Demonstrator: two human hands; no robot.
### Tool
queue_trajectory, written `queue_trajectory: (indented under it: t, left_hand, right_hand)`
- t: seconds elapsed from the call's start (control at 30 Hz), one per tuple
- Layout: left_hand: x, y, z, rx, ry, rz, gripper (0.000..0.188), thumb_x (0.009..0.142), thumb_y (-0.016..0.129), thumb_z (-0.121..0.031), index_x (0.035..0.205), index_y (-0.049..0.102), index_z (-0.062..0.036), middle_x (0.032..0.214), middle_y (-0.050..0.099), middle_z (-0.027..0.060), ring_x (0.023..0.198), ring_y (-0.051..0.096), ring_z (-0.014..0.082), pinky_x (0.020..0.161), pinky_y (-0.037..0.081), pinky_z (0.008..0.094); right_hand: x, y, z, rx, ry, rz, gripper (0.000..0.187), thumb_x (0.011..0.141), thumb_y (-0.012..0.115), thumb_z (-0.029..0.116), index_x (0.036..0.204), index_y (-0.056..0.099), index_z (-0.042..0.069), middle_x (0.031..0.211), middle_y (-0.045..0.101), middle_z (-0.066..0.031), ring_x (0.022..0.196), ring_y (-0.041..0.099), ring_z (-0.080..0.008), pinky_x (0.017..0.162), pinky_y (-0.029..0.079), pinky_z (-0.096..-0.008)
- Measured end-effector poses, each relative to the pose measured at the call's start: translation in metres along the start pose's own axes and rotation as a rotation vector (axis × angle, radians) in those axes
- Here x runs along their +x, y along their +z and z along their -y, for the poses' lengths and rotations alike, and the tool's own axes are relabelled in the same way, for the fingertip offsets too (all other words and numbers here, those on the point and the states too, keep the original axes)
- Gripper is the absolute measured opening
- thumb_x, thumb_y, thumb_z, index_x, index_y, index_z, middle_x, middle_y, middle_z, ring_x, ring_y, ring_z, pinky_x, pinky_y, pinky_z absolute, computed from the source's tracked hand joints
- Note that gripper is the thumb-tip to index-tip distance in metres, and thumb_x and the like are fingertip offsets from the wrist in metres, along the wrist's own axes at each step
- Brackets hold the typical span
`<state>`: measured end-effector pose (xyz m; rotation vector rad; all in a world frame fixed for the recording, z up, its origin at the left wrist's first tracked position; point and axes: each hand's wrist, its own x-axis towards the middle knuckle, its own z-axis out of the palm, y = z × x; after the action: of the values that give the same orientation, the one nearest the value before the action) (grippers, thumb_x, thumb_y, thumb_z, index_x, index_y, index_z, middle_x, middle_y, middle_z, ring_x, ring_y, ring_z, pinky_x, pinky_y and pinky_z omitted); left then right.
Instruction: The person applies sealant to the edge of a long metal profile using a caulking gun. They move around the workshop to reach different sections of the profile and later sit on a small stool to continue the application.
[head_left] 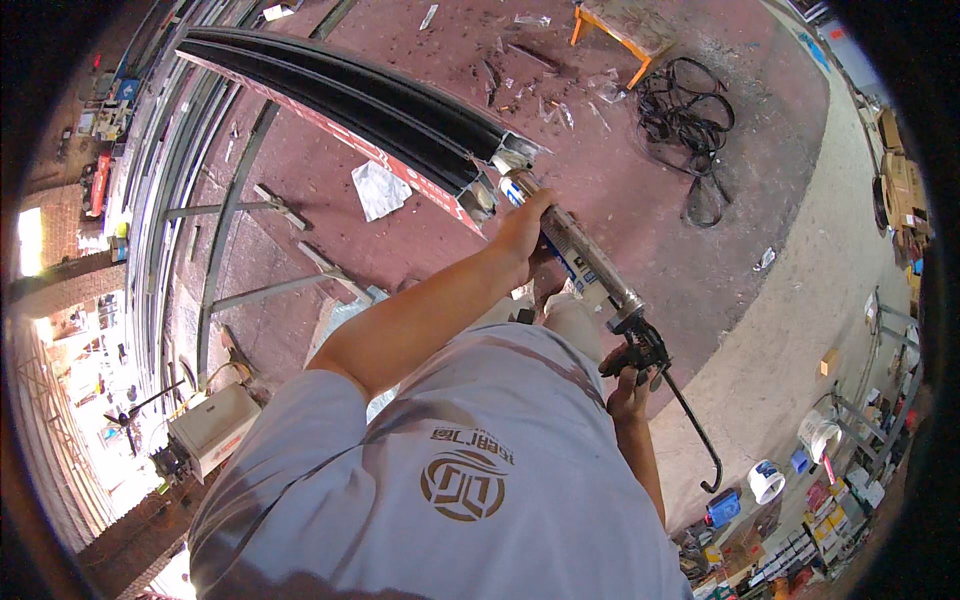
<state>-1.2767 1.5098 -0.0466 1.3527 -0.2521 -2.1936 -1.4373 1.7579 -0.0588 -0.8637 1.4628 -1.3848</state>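
A caulking gun [592, 262] with a cartridge in its barrel lies slantwise in front of me, held by both hands. My left hand [524, 232] is closed round the front of the barrel. My right hand [630, 392] is wrapped round the black handle and trigger, partly hidden by them. From the gun's rear end a hooked black rod [697, 425] sticks out. The gun's front end is at the near end of a long black grooved profile [345, 88], which has red printed film [375, 152] along its side. I cannot tell whether the nozzle touches the profile.
Metal racking [212, 235] with long bars stands at the left. A tangled black cable [680, 112] and an orange-legged stand [628, 42] are on the floor ahead, with scattered scraps. White buckets [766, 482] and a blue container [722, 508] stand at the right. White sheeting [380, 190] lies near the profile.
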Motion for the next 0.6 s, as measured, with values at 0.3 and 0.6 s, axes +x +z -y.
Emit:
queue_trajectory:
  t: [0.3,0.6]
  left_hand:
    - [0.017,-0.001,0.014,0.027,-0.023,0.052,0.033,0.087,0.062,-0.043,0.092,0.066,-0.0106,0.086,0.071,0.0068,0.077,0.068,0.0204,0.076,0.055,0.0365]
    - [0.015,0.008,0.019,0.002,-0.062,0.046,0.035,0.086,0.064,-0.04,0.099,0.062,-0.0079,0.089,0.07,0.0091,0.08,0.069,0.023,0.082,0.056,0.04]
  right_hand:
    - [-0.006,-0.01,-0.006,-0.1,0.017,-0.002,0.056,0.094,0.051,0.054,0.097,0.057,-0.001,0.073,0.058,-0.0064,0.066,0.054,-0.0154,0.058,0.043,-0.0289]
    - [-0.01,-0.012,-0.001,-0.071,0.062,-0.042,0.06,0.093,0.055,0.056,0.106,0.055,-0.002,0.074,0.057,-0.0062,0.065,0.054,-0.0147,0.057,0.043,-0.0287]
